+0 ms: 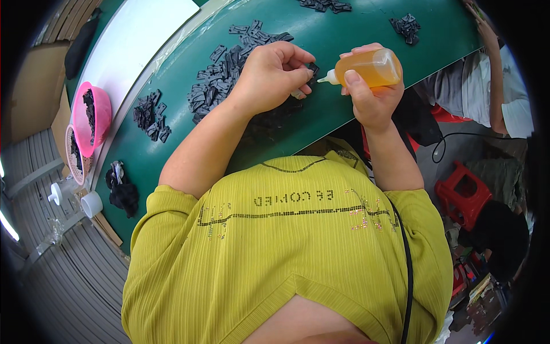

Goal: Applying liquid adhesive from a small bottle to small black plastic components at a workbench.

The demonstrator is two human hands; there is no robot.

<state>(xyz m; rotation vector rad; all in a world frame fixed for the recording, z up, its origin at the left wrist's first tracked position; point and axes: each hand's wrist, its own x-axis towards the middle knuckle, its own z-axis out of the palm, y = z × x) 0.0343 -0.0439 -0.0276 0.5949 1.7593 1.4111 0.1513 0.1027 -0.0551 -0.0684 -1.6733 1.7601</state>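
Note:
My right hand (375, 97) is wrapped round a clear squeeze bottle (372, 67) of amber liquid, tilted on its side with its white nozzle pointing left. Just left of the nozzle tip, my left hand (275, 77) pinches a small black plastic part (313, 69); the fingers partly cover it. The nozzle and the part are close, with a small gap visible between them. Behind and left of my left hand spreads a large heap of similar black parts (215, 80) on the green table (177, 57).
Smaller piles of black parts lie at left (150, 116) and far right (405, 28). A pink basket (102, 114) holding black pieces stands at the left edge by a dark cloth (122, 192). Another person's arm (487, 34) reaches in at far right, near a red stool (463, 195).

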